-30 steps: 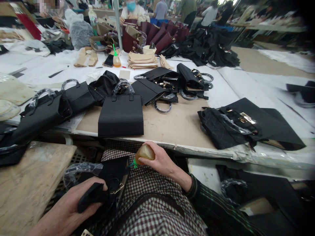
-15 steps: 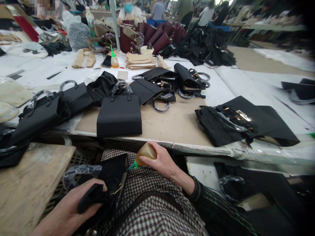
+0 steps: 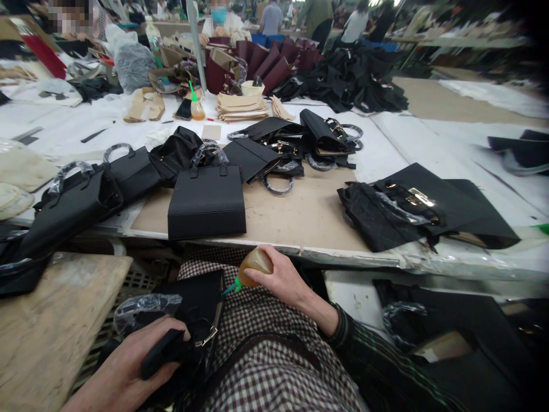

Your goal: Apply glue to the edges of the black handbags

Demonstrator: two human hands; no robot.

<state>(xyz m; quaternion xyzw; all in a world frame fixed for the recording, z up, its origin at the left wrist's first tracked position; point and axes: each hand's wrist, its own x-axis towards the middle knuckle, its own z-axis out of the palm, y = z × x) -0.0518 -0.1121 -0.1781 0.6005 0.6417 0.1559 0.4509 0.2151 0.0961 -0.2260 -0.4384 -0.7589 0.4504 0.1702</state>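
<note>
Tan, worn, flat board [image 3: 55, 326]: lies at the far left, beside the left forearm.
Left hand [image 3: 128, 357]: grasping a folded black strip [image 3: 160, 355], apparently part of the bag, thumb below and fingers over it; the forearm enters from the bottom edge.
Black leather-look handbag [image 3: 195, 289]: in the lap, on brown-and-white checked cloth [image 3: 270, 372], with a plastic-wrapped handle [image 3: 148, 308] and a gold-coloured clasp [image 3: 208, 337].
Thin green nozzle [image 3: 233, 285]: slants down-left to the bag's upper right edge; whether it touches, I cannot tell. The step in hand looks like putting liquid on that edge, which seems to call for a steady bag, a light squeeze and a slow tip.
Translucent amber squeeze bottle [image 3: 257, 265]: tilted, nozzle lowest.
Right hand [image 3: 285, 279]: wrapped around the bottle, thumb nearest the body; its forearm, in a dark striped sleeve [image 3: 381, 352], slants in from the lower right.
</note>
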